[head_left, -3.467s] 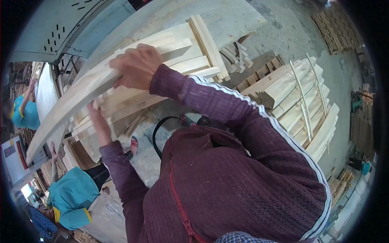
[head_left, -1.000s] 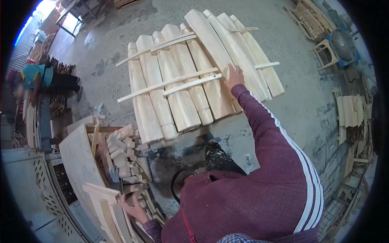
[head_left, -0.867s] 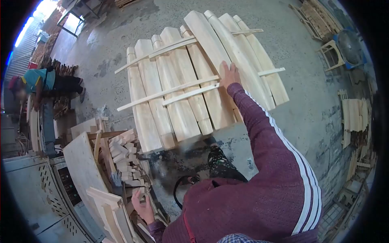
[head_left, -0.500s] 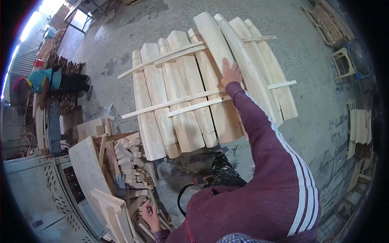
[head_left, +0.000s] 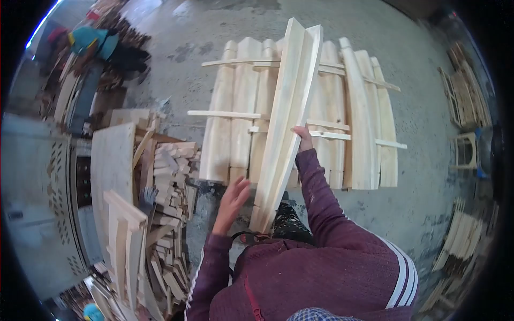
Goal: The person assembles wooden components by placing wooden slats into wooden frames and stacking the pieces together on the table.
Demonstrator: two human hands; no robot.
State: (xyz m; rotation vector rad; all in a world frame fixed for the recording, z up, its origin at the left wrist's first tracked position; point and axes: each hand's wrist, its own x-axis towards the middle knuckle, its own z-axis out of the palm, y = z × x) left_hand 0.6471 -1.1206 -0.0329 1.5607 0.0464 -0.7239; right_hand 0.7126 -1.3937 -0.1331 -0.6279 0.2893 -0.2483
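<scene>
A long, pale wooden piece (head_left: 292, 112) with a channelled face is held up at a slant over the stack. My right hand (head_left: 304, 138) grips its right edge near the middle. Left of the piece's lower end, my left hand (head_left: 234, 200) is raised with fingers extended, holding nothing and apart from the wood. Beneath lies a stack of shaped wooden planks (head_left: 219, 128), side by side. Thin wooden strips (head_left: 227, 114) run across the planks in two rows.
A heap of wood offcuts (head_left: 168, 176) and a leaning board (head_left: 113, 166) stand at left, beside a metal cabinet (head_left: 37, 198). A co-worker in a teal top (head_left: 93, 43) bends at the far left. More stacked wood (head_left: 458, 235) lines the right side.
My right hand has lifted one piece off the stack, turning it and bringing it nearer and to the left. My left hand has risen from the offcuts toward its lower end.
</scene>
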